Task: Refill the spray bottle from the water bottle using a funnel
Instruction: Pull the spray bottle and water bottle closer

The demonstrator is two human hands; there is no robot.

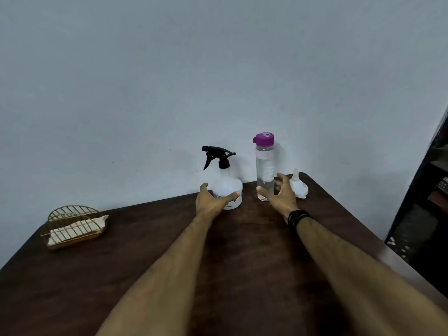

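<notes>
Both bare forearms reach in from the near edge of the dark wooden table (242,238), their elbows cut off by the bottom of the view. At the far edge, the left hand (211,200) spreads thumb and fingers around the lower body of the spray bottle (228,187); the thumb lies against the bottle's front, but whether the fingers behind actually press it cannot be told. That bottle stands upright, translucent white with a black trigger head, a small label partly hidden by the thumb. The right hand (278,195), a black band on its wrist, is held open with fingers spread at the base of the water bottle (265,168), blurred, and contact is unclear. The water bottle stands upright just right of the spray bottle, clear with a purple cap. A white funnel (298,185) sits near the far right corner, partly hidden behind the right hand. Near the left edge rests a wire napkin holder (72,226).
</notes>
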